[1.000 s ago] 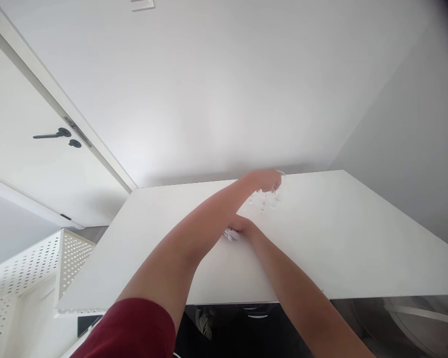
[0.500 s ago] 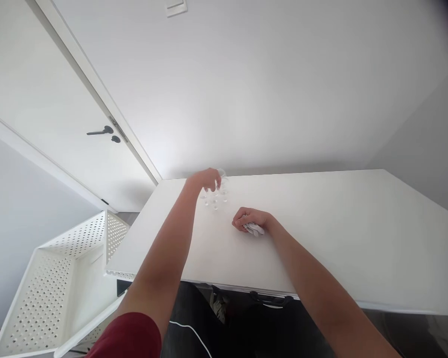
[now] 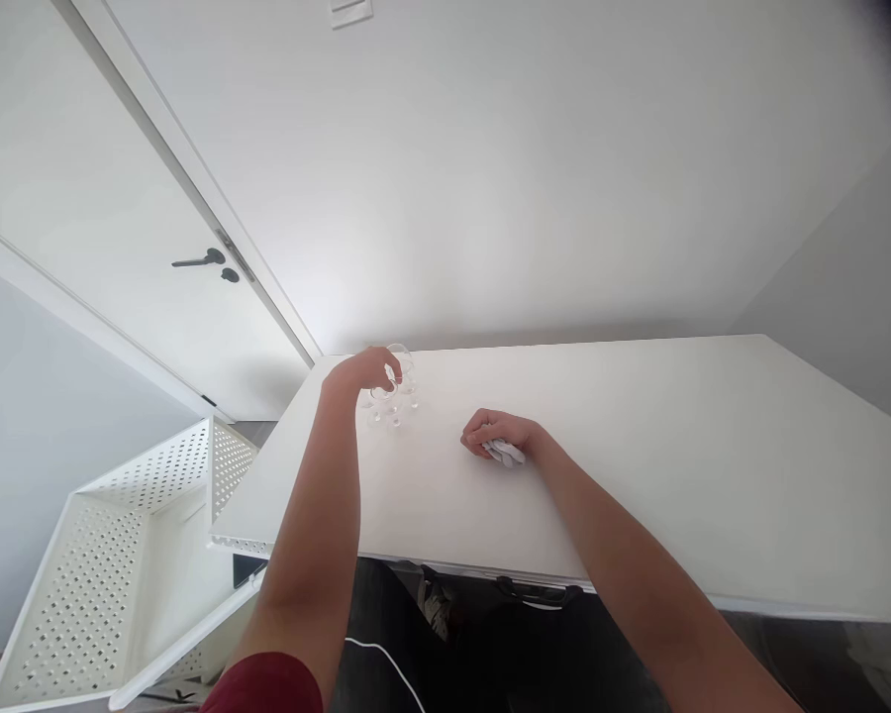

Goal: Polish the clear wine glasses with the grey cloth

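Near the far left part of the white table, my left hand (image 3: pixel 375 369) has its fingers curled round a clear, glassy item (image 3: pixel 393 406). It shows round rims and several small shiny knobs; its exact kind is hard to make out, and my fingers hide part of it. Closer to me and to the right, my right hand (image 3: pixel 496 432) rests on the tabletop (image 3: pixel 639 475), closed round a crumpled white cloth (image 3: pixel 506 454). Folds of the cloth stick out below the palm.
A white perforated basket (image 3: pixel 96 584) stands low at the left, beside the table's end. Beyond it is a white door with a dark handle (image 3: pixel 200 259). The wall (image 3: pixel 490 178) runs along the table's back edge. A white cable (image 3: pixel 386 659) lies across my lap.
My left hand and the clear item have shifted left along the table. My right hand stays in place with the white cloth.
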`<state>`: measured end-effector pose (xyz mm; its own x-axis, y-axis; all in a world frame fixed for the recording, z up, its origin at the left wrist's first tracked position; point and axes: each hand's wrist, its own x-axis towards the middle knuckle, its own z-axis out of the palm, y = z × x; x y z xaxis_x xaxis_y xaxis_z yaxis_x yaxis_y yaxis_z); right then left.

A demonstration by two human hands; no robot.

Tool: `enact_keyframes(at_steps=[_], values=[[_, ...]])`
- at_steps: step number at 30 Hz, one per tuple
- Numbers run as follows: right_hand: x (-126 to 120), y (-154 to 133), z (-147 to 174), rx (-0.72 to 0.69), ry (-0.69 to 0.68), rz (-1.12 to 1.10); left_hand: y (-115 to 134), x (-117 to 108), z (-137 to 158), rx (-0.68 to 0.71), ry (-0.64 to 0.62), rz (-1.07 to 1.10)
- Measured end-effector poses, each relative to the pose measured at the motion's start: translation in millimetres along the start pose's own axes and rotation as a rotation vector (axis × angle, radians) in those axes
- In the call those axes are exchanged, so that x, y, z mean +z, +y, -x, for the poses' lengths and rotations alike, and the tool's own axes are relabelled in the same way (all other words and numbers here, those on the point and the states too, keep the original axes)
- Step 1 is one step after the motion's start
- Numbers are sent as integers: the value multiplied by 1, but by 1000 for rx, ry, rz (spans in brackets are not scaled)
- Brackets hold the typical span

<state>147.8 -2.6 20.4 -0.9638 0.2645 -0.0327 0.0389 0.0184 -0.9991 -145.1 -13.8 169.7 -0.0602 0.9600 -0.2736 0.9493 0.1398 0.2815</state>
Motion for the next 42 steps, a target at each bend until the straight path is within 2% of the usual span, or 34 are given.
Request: enact_keyframes(at_steps=[6,11,16,18,20,23,24,25,27,30,32,35,38,42], values=[[-1,3,0,-10,-3,-6,2,-5,7,26,-19,-87],[1,0,1,1,21,-11,4,-8,19,99,40,-71],[2,0,2,6,41,-25,5,-10,29,110,100,-31],[2,0,1,-6,50,-28,7,-10,34,148,155,7],[2,0,-1,-110,176,-82,16,-6,41,218,302,96],[-1,-3,-4,-402,567,-364,47,21,53,331,759,432],[-3,-4,-5,-472,666,-467,61,37,56,337,839,573],[-4,-4,-5,-510,720,-540,74,56,58,341,833,697],[-6,-5,-6,-504,731,-564,99,98,59,299,693,853],[-7,-3,-6,-459,745,-438,120,156,54,189,520,860],[-8,-1,-7,-452,787,-356,122,178,50,190,460,914],[-10,5,-10,-448,842,-269,115,184,48,126,579,985],[-12,11,-12,-387,854,-195,101,171,49,97,648,980],[-12,16,-14,-315,739,-178,82,154,54,92,702,1052]])
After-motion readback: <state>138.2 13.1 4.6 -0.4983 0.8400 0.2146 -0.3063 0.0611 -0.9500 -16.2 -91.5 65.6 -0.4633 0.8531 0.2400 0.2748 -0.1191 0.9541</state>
